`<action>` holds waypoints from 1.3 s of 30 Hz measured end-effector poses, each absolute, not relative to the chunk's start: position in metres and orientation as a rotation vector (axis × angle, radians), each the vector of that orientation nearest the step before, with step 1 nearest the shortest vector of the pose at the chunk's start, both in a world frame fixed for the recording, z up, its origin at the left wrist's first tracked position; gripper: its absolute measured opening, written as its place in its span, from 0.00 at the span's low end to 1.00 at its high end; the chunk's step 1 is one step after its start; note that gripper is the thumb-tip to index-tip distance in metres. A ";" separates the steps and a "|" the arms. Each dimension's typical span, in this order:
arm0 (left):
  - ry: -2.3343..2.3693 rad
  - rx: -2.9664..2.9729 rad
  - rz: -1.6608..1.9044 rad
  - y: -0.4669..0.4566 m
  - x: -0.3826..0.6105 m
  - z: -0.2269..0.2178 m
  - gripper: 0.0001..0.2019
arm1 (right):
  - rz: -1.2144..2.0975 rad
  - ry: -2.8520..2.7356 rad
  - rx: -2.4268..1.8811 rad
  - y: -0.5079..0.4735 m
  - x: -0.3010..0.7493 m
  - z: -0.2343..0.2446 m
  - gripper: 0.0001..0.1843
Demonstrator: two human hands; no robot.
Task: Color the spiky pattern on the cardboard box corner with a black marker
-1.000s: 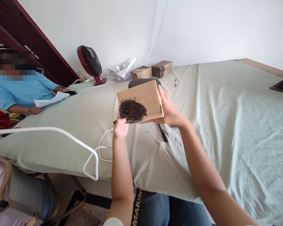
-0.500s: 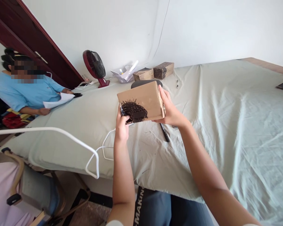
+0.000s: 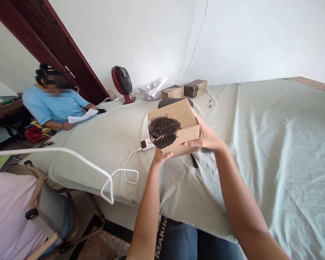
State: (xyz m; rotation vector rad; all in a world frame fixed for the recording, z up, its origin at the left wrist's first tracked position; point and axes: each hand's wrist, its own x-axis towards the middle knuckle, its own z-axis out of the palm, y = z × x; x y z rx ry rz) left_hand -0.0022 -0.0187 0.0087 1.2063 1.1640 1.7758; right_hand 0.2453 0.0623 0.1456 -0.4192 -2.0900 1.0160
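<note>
I hold a brown cardboard box [image 3: 176, 121] with a black scribbled patch on its near face, lifted above the bed. My left hand [image 3: 161, 157] supports its lower left corner from below, mostly hidden by the box. My right hand [image 3: 206, 137] grips its right end, fingers wrapped round the edge. Under the box a black marker [image 3: 194, 161] lies on the pale green sheet [image 3: 260, 137]. A dark flat object [image 3: 176, 102] shows just behind the box.
A white charger block [image 3: 147, 144] with a looping white cable [image 3: 124, 173] lies left of the box. Two more cardboard boxes [image 3: 184, 90], a red fan [image 3: 123, 83] and white papers sit by the wall. A person in blue [image 3: 56, 106] sits at left holding paper.
The box has tipped so its scribbled face turns more toward me, and my left hand has slid from that face to underneath it. My view swung left, revealing the charger block.
</note>
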 end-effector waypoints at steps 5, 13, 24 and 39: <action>1.192 1.109 1.846 -0.018 -0.001 -0.011 0.51 | 1.177 -2.149 -0.476 0.068 0.250 0.138 0.74; 1.163 1.001 1.952 -0.007 0.002 -0.017 0.53 | 1.157 -2.101 -0.933 0.076 0.270 0.142 0.44; 1.188 1.115 2.010 -0.001 0.006 -0.014 0.55 | 0.427 -2.497 -1.848 -0.014 0.220 0.049 0.16; 1.296 0.957 2.022 0.000 -0.004 -0.030 0.50 | 0.820 -2.106 -1.625 0.003 0.255 0.037 0.15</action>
